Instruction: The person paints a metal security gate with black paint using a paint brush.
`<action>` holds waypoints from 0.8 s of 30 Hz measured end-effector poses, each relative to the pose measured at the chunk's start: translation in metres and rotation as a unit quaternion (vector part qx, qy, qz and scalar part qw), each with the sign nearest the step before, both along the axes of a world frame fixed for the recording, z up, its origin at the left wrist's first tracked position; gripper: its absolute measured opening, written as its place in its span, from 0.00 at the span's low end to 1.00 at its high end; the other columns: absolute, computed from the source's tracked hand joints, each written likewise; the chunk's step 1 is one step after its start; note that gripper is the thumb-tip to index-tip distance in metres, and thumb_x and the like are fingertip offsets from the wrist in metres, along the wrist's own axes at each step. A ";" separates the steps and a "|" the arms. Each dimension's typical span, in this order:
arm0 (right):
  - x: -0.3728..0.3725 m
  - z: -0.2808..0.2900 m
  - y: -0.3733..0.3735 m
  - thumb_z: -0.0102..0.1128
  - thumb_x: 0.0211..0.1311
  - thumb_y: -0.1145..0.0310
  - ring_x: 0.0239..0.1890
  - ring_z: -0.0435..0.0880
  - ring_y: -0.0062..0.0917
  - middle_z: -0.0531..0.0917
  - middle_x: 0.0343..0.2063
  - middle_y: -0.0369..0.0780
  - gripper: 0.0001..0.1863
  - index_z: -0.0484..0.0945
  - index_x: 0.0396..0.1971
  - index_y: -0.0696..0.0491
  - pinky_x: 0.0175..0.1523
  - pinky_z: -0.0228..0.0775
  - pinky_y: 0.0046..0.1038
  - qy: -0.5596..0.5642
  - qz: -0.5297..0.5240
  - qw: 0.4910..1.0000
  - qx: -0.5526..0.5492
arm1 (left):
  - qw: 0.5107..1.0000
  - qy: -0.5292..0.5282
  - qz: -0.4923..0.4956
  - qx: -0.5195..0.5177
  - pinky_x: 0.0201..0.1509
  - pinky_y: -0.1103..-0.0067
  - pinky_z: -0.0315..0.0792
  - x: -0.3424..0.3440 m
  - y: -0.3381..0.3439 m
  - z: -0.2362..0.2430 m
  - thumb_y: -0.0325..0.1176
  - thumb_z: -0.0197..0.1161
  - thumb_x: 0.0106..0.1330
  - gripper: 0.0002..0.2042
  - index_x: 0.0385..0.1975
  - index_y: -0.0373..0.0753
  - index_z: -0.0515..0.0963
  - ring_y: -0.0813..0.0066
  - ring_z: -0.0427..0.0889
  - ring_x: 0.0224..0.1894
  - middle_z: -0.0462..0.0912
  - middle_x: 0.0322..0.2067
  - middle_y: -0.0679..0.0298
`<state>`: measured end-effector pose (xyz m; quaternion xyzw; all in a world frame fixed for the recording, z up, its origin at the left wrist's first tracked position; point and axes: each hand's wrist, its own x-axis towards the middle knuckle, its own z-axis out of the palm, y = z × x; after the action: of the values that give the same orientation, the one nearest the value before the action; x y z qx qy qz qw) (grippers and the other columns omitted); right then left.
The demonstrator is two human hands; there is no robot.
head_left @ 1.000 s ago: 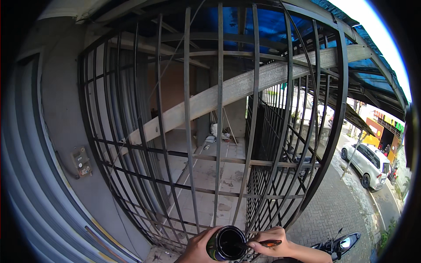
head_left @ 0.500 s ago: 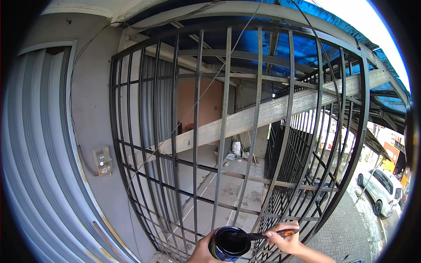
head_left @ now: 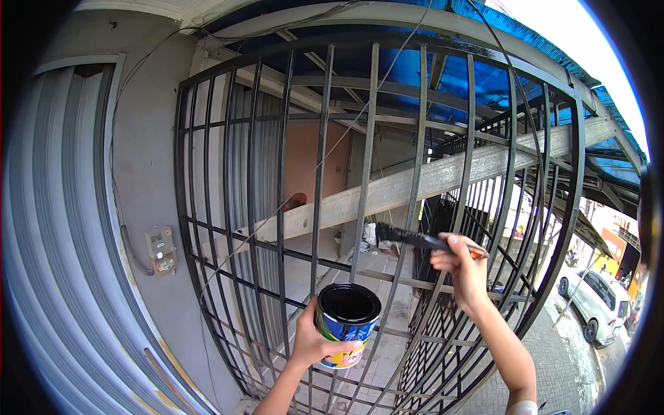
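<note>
My left hand wraps round an opened paint can with a blue, yellow and white label. Dark paint coats its rim and inside wall, and the can is held upright before the bars. Up and to the right of it, my right hand grips a paintbrush by its orange-marked handle. The black-coated bristles point left, at the level of a bare grey bar. Whether they touch any bar I cannot tell. Behind both hands stands a metal bar grille, partly glossy black and partly dull grey.
A pale metal beam slants across behind the bars. On the left are a corrugated shutter and an electricity meter on the grey wall. Thin cables hang across the grille. A white car stands on the street at right.
The brush has come up out of the paint can and moved above it and to the right. My left hand has raised the can, so its label now shows.
</note>
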<state>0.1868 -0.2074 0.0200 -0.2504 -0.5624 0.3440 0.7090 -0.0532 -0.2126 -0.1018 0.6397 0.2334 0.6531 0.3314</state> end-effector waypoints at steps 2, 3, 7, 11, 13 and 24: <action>0.002 0.028 0.026 0.55 0.59 0.66 0.26 0.83 0.25 0.81 0.26 0.46 0.14 0.77 0.38 0.63 0.33 0.76 0.20 0.004 -0.044 0.998 0.036 | 1.000 -0.006 -0.011 0.011 0.49 0.77 0.70 -0.003 0.012 0.018 0.37 0.77 0.29 0.38 0.45 0.30 0.67 0.69 0.78 0.42 0.77 0.40 0.55; 0.003 0.044 0.039 0.56 0.59 0.66 0.27 0.83 0.24 0.82 0.26 0.45 0.14 0.77 0.38 0.62 0.33 0.76 0.20 -0.009 -0.056 0.996 0.062 | 1.000 -0.011 -0.016 0.016 0.49 0.76 0.71 -0.004 0.017 0.028 0.36 0.76 0.29 0.38 0.45 0.31 0.67 0.69 0.78 0.42 0.77 0.40 0.55; 0.003 0.114 0.084 0.60 0.56 0.66 0.29 0.82 0.20 0.82 0.27 0.42 0.14 0.79 0.36 0.62 0.35 0.74 0.18 -0.091 -0.140 0.959 0.230 | 0.997 -0.027 -0.059 0.032 0.49 0.76 0.71 -0.007 0.044 0.062 0.33 0.75 0.30 0.37 0.46 0.31 0.67 0.69 0.78 0.41 0.77 0.40 0.55; -0.006 0.179 0.110 0.61 0.53 0.68 0.27 0.80 0.15 0.83 0.23 0.39 0.09 0.81 0.32 0.57 0.34 0.71 0.17 -0.193 -0.299 0.850 0.389 | 0.996 -0.014 -0.059 0.065 0.48 0.76 0.71 -0.010 0.062 0.087 0.34 0.75 0.29 0.36 0.45 0.32 0.68 0.69 0.79 0.40 0.78 0.39 0.56; -0.021 0.205 0.118 0.62 0.50 0.69 0.25 0.81 0.19 0.83 0.24 0.41 0.08 0.82 0.31 0.55 0.33 0.70 0.18 -0.211 -0.334 0.803 0.446 | 0.996 0.000 -0.044 0.075 0.48 0.76 0.72 -0.015 0.068 0.098 0.35 0.75 0.29 0.37 0.45 0.32 0.69 0.69 0.79 0.40 0.78 0.39 0.57; -0.051 0.268 0.150 0.61 0.49 0.59 0.30 0.81 0.35 0.82 0.26 0.42 0.11 0.83 0.32 0.46 0.37 0.72 0.28 -0.244 -0.463 0.723 0.451 | 0.987 0.045 -0.133 0.078 0.58 0.76 0.63 -0.019 0.124 0.182 0.33 0.73 0.29 0.39 0.49 0.30 0.68 0.66 0.70 0.53 0.65 0.54 0.56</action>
<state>0.1353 -0.0578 0.2882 -0.2056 -0.6185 -0.3945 0.6477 -0.0719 -0.0884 0.0803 0.7176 0.1091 0.5903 0.3530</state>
